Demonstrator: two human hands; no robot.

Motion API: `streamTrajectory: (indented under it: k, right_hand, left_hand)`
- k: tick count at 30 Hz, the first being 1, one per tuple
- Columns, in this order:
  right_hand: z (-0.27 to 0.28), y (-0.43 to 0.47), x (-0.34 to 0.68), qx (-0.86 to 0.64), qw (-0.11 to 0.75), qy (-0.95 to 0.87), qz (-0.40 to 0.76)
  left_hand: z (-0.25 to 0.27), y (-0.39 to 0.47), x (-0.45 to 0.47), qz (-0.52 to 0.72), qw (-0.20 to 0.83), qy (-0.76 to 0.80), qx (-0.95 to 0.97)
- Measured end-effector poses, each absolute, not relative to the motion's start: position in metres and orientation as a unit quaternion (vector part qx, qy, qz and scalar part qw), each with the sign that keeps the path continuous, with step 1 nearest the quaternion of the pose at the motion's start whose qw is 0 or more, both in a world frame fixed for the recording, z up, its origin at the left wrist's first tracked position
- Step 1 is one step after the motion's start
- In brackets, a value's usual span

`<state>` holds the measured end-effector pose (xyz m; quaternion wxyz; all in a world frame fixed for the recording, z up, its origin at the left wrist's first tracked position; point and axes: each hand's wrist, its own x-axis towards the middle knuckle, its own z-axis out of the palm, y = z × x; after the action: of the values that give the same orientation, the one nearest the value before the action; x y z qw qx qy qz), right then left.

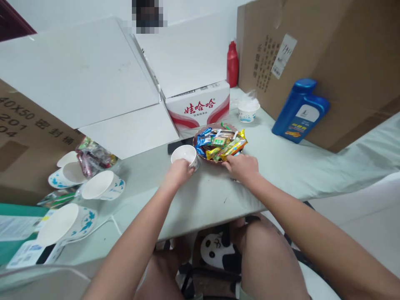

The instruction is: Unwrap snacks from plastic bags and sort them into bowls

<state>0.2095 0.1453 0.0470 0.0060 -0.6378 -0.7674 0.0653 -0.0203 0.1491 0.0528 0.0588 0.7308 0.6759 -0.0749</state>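
My left hand [178, 173] is closed on the near rim of a white paper bowl [185, 151], with its thumb towards the right side. Just right of it stands a reddish-brown round plate [213, 161] heaped with wrapped snacks [218, 141], in blue, green and yellow packets. My right hand [243, 167] is closed at the plate's near right rim, close beneath a long yellow snack packet [234, 149]. Its fingertips are partly hidden, so whether they also touch the packet cannot be told. A dark flat object [175, 146] lies behind the bowl.
Several paper bowls [104, 185] and a bag of wrapped items [95, 160] are at the left. A white printed carton [198, 106] stands behind the plate. Right are a bowl with plastic [249, 112], a blue bottle [300, 112], a red bottle [232, 64] and a large cardboard box [337, 62].
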Motion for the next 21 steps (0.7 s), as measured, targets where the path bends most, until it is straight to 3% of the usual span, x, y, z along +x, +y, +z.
streamTrajectory:
  k: [12, 21]
  right_hand:
    - [0.038, 0.18, 0.284, -0.704, 0.003, -0.71, 0.02]
    - [0.022, 0.249, 0.3, -0.699, 0.046, -0.713, 0.025]
  left_hand:
    - [0.052, 0.194, 0.077, -0.047, 0.055, 0.595, 0.8]
    - [0.046, 0.23, 0.111, -0.043, 0.045, 0.487, 0.871]
